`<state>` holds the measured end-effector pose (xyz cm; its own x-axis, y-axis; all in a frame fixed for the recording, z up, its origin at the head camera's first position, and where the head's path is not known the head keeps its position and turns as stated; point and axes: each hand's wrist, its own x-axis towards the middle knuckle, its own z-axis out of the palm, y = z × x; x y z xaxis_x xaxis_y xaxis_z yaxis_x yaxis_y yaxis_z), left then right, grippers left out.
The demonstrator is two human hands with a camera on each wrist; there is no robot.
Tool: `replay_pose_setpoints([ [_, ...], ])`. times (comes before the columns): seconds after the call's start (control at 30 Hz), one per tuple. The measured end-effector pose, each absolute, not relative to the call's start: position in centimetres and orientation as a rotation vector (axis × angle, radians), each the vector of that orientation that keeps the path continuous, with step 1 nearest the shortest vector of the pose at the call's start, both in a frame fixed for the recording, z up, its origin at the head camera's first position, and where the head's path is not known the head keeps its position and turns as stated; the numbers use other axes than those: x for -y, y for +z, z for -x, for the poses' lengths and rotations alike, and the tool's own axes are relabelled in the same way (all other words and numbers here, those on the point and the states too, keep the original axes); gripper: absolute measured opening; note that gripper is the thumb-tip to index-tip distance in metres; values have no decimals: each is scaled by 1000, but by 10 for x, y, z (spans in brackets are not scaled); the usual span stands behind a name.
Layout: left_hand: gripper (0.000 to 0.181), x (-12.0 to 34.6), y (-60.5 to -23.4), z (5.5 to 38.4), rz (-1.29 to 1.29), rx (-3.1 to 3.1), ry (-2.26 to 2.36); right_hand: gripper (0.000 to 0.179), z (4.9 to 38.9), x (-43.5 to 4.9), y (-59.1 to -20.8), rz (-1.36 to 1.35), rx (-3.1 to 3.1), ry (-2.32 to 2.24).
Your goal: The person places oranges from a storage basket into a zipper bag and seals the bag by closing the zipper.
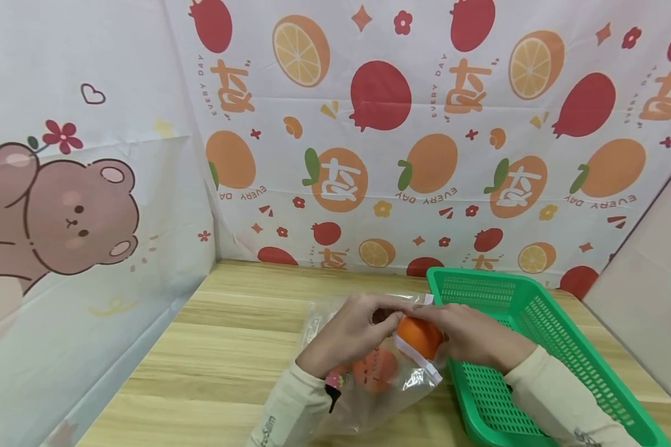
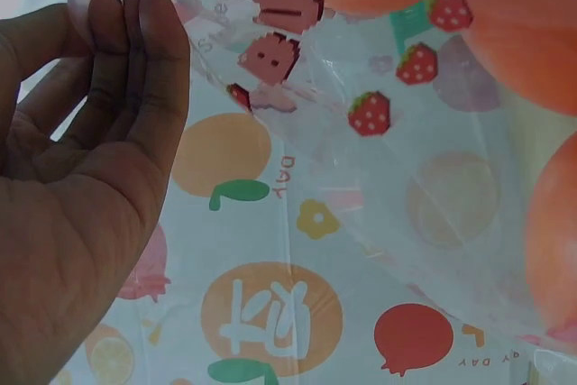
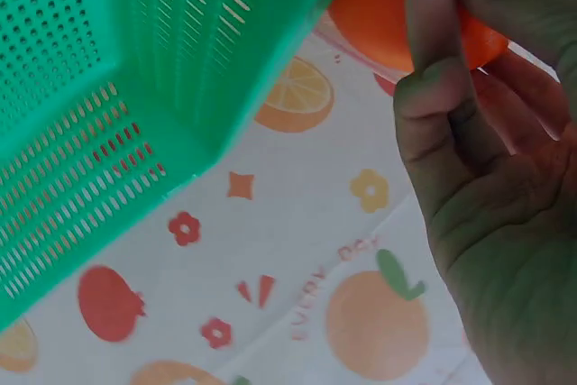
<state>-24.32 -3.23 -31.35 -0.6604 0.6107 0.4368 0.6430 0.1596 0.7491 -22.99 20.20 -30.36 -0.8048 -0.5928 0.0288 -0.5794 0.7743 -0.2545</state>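
Note:
A clear plastic zip bag (image 1: pixel 363 416) printed with strawberries lies on the table, with orange round fruits (image 1: pixel 376 369) inside it. My left hand (image 1: pixel 349 332) pinches the edge of the bag's mouth; in the left wrist view its fingertips meet the thumb on the film. My right hand (image 1: pixel 478 332) holds an orange (image 1: pixel 420 338) at the mouth, fingers and thumb curled round it. The bag's white zip strip (image 1: pixel 410 352) crosses in front of this orange. In the right wrist view the orange (image 3: pixel 379 11) is partly hidden by the fingers and the basket.
A green perforated plastic basket (image 1: pixel 587 354) stands right of the bag, under my right forearm. Wood-grain table (image 1: pixel 201 354) extends to the left. A fruit-printed cloth (image 1: pixel 380 161) hangs behind, and a bear-printed cloth (image 1: pixel 156 298) hangs at the left.

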Motion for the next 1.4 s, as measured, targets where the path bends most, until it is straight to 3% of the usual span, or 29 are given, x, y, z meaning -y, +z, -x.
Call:
replay_pose_setpoints([
  [0.33, 21, 28, -315, 242, 1325, 2355, -1533, 66, 245, -206, -313, 900, -2704, -691],
  [0.83, 21, 23, -318, 239, 1309, 2347, -1513, 80, 243, -197, -317, 765, -2565, -683],
  [1.1, 23, 22, -319, 238, 1295, 2349, -1515, 60, 247, -200, -323, 876, -2538, -786],
  [1.4, 24, 22, -317, 238, 1280, 2333, -1501, 54, 245, -192, -336, 999, -2651, -868],
])
